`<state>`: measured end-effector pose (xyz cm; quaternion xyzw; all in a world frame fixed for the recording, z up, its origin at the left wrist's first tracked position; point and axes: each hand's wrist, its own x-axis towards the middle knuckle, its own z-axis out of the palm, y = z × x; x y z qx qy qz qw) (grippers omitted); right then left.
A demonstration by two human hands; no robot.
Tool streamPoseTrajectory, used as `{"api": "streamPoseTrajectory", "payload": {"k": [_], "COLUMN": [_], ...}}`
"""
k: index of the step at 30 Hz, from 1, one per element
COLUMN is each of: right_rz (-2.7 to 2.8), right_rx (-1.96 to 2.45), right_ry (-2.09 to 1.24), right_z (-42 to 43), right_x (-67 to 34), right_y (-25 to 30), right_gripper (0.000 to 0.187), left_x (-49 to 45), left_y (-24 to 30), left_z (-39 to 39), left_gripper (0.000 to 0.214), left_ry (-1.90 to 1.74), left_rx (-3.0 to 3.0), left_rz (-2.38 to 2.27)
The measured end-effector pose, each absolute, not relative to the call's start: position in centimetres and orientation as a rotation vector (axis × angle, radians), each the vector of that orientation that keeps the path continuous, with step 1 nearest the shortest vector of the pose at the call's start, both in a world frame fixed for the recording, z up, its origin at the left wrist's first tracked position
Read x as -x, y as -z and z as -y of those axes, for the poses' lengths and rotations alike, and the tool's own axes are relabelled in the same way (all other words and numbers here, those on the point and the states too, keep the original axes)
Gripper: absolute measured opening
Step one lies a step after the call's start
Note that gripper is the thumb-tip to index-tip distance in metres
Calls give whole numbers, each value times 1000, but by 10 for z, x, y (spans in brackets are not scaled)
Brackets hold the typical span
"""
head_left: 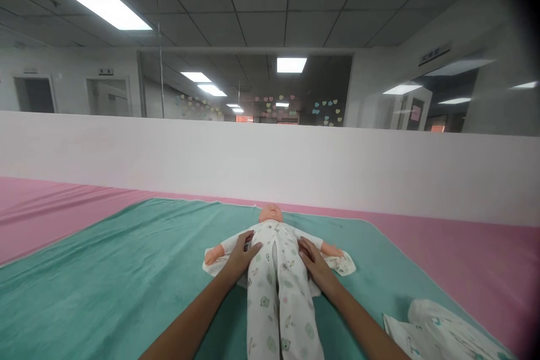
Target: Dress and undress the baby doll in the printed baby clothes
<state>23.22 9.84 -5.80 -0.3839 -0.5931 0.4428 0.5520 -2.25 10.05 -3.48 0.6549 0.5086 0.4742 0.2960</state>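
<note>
A baby doll [270, 212] lies on its back, head away from me and arms spread out to the sides. White trousers [270, 292] with small green prints cover its legs, and a white top [228, 243] covers its arms. At the left side of the waist, my left hand [239, 256] grips the trousers, thumb on the front and fingers round the side. On the opposite side my right hand [315, 261] has its bent fingers closed on the trousers' edge. The fingertips of both hands are partly hidden.
The doll rests on a green cloth [126, 270] spread over a pink cover [455, 247]. A folded white printed cloth [442, 332] lies at the lower right. Behind stands a low white wall [253, 163] with glass panes above it.
</note>
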Motion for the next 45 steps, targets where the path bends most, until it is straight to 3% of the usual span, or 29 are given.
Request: {"api": "streamPoseTrajectory", "payload": {"k": [6, 13, 26, 33, 40, 45], "right_rz": [1382, 1455, 1540, 1674, 1625, 1617], "right_rx": [877, 1124, 1064, 1231, 1302, 1375], "right_ry": [-1129, -997, -1080, -736, -523, -447], "right_z": [-96, -107, -95, -98, -84, -78], "right_x": [-234, -220, -216, -218, -210, -210], "right_y": [45, 41, 30, 33, 33, 36], "right_gripper": [70, 60, 51, 39, 38, 43], "left_x": [32, 30, 20, 16, 25, 45], "left_y": [26, 16, 6, 14, 20, 21], "left_z": [-97, -87, -73, -76, -61, -43], "left_gripper": [58, 56, 32, 24, 36, 63], "left_ry": [-1189, -1162, -1164, -1091, -1035, -832], "left_rx": [-1675, -1716, -1914, -2135, -2171, -2139], "left_rz": [-1211, -1218, -1345, -1504, -1488, -1358]}}
